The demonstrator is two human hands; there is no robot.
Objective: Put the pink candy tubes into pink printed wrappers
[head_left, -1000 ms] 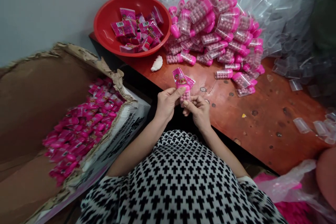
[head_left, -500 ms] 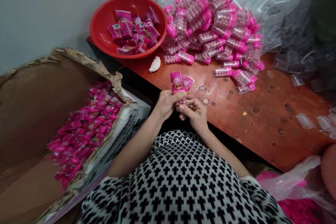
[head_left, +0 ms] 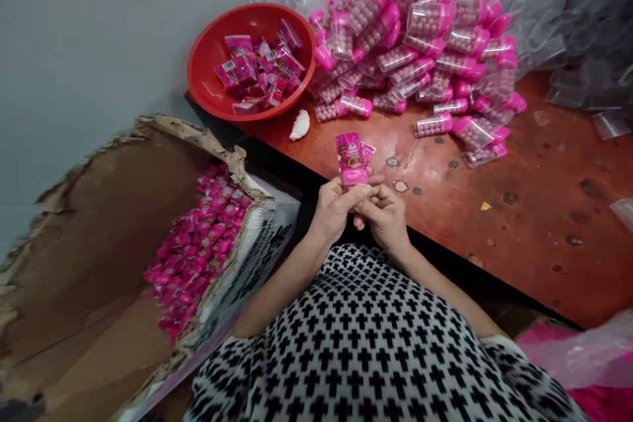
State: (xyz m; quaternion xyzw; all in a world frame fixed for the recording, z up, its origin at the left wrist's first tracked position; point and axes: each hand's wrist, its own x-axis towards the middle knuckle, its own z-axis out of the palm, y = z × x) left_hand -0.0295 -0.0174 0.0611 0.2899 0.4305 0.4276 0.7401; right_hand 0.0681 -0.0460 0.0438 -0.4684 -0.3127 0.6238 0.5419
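Observation:
Just in front of my body, my left hand [head_left: 337, 208] is closed around a small candy tube whose pink cap [head_left: 355, 176] shows above the thumb. A printed pink packet [head_left: 349, 150] stands up behind that cap, and a second packet's corner pokes out to its right. My right hand [head_left: 384, 212] is closed too, its thumb and fingers pressed at the tube's lower end against my left fingers. Most of the tube's clear body is hidden by the hands. Both hands are over the near edge of the red-brown table [head_left: 435, 191].
A red bowl [head_left: 198, 76] of pink packets stands at the table's back left, beside a heap of capped candy tubes [head_left: 425, 33]. A white lump [head_left: 299, 125] lies near the bowl. On the left, a torn cardboard box [head_left: 99, 231] holds many pink packed pieces [head_left: 202, 244]. Clear empty tubes [head_left: 583, 79] lie back right.
The view has shifted, so the surroundings sit differently in the picture. In my left hand the tube has turned, and its pink cap now shows where clear body with candies showed before.

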